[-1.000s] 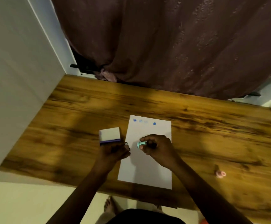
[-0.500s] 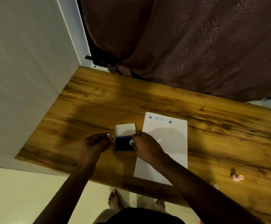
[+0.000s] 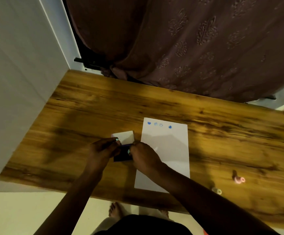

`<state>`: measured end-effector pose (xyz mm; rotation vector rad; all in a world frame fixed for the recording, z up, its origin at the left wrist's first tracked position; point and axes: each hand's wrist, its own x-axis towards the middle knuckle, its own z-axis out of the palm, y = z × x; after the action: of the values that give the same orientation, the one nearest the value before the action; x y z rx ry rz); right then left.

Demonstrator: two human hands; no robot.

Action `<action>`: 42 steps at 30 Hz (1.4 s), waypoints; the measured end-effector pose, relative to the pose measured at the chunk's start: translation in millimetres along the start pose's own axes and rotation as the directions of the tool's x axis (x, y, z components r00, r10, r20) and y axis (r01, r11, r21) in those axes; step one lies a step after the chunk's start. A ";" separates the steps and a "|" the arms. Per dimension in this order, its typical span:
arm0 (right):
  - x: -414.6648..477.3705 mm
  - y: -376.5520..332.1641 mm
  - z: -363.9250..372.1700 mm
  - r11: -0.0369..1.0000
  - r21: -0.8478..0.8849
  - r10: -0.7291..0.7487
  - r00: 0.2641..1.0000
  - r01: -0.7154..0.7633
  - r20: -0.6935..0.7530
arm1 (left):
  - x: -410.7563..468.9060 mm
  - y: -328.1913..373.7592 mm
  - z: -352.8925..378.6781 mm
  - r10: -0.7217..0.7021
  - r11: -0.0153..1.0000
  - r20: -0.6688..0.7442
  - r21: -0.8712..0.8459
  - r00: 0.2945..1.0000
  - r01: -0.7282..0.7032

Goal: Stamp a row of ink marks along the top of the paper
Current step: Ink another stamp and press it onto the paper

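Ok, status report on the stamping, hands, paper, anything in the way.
Left hand steadying open ink pad. Right hand pressing teal stamp onto it. Paper shows four blue marks along top, row unfinished. Nothing on the paper.

No legible text anywhere.

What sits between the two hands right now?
Head view: the open ink pad, dark pad face up, white lid flipped back. The left hand steadies its left edge; the right hand presses a small teal stamp on it.
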<state>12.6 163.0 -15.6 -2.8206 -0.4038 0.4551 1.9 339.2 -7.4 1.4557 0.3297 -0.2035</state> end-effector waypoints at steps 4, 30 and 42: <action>1.2 9.9 -12.8 0.983 0.177 0.046 0.999 -0.044 -0.011 | 1.4 9.1 14.1 -0.008 1.000 0.021 -0.022 1.000 0.009; 5.8 168.5 -67.5 0.896 0.178 0.443 0.843 -0.406 -0.305 | 2.4 9.0 65.0 -0.135 0.990 0.118 -0.022 0.984 0.139; 17.5 161.9 -71.9 0.864 0.150 0.503 0.830 -0.481 -0.240 | 4.3 8.4 77.3 -0.133 0.991 0.102 0.002 0.986 0.133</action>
<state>90.1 3.4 -1.4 -2.8246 0.4067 0.1608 16.1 263.8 5.3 1.4142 0.3436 -0.3837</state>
